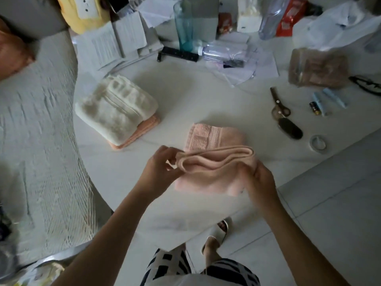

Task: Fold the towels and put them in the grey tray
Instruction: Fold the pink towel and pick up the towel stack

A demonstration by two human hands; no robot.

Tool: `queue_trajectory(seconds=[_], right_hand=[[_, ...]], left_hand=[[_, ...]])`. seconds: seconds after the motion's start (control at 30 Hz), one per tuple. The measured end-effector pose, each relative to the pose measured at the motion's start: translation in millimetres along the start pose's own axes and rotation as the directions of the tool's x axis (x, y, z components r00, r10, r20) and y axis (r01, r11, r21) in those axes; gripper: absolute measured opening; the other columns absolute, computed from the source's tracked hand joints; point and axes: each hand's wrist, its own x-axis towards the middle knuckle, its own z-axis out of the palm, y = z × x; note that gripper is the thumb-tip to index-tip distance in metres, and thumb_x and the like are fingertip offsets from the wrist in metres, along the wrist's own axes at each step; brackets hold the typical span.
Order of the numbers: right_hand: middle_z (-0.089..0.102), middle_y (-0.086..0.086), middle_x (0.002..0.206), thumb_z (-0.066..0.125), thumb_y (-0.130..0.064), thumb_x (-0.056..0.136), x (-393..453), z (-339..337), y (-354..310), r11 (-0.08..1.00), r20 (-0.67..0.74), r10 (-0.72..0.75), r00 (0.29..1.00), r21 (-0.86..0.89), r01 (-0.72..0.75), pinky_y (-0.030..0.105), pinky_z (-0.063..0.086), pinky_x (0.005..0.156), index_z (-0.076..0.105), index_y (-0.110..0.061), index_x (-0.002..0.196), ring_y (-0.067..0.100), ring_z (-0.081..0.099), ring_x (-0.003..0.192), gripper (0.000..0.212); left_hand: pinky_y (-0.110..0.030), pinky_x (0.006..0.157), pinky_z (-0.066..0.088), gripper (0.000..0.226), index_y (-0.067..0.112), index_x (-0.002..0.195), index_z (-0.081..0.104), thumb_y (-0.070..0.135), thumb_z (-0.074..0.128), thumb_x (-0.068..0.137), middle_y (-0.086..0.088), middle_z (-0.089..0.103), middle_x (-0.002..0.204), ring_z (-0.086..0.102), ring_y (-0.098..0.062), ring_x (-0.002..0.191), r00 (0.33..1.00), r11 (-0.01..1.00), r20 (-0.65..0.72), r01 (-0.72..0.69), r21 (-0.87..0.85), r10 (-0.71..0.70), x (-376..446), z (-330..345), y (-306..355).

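Here, head view: your left hand [159, 162] pinches the left end of the pink towel [214, 162], fingers clamped on its folded edge; your right hand [258, 178] grips the right end likewise. The towel sits mid-table [181, 93]. At ten o'clock from it, a cream towel [113, 108] tops a folded peach towel [144, 129]. Scissors [278, 106] lie at two o'clock.

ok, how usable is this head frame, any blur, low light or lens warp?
Head view: dim, flat light, no glare; fisheye bends the white table edge; brown clear jar at right is motion-smeared; both hands and the folded pink towel are reasonably sharp.
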Motion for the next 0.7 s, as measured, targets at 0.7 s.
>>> queue_trajectory(seconds=[0.7], right_hand=[[0.039,0.009,0.153,0.043,-0.032,0.102,44.9,52.3,23.9,0.944,-0.183,-0.024,0.983,-0.329,-0.038,0.035,0.038,0.105,0.025,-0.015,0.156,0.025,0.041,0.138,0.059]], left_hand=[[-0.036,0.087,0.048,0.069,0.032,0.148,0.03,0.05,0.059,0.088,0.001,0.046,0.137,0.058,-0.022,0.112,0.966,0.961,-0.127,0.242,0.132,-0.225,75.6,63.4,-19.6]])
